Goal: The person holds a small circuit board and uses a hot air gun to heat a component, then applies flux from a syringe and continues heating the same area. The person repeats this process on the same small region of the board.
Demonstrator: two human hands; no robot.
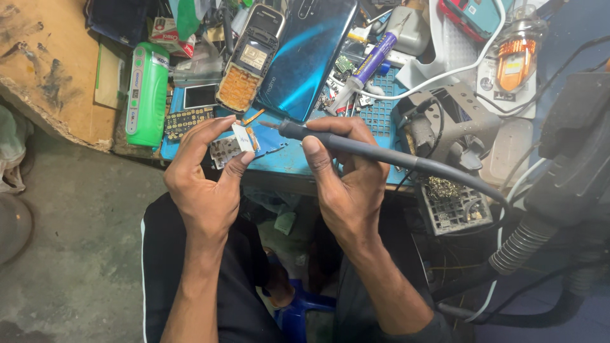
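Observation:
My left hand (203, 171) pinches a small white component with an orange flex strip (244, 137) between thumb and fingers, held just above the blue work mat (286, 155). My right hand (346, 174) grips a grey soldering iron (356, 145) like a pen. Its metal tip (267, 125) points left and sits just right of the small component, close to it. The iron's thick cable (457, 178) runs off to the right.
An opened keypad phone (249, 57), a blue phone back cover (305, 54), a green device (147, 92), a flux syringe (365, 67), a soldering stand (438, 127) and a brass-wool tray (452, 206) crowd the bench. A keypad board (187, 121) lies left. Concrete floor (82, 222) lies below.

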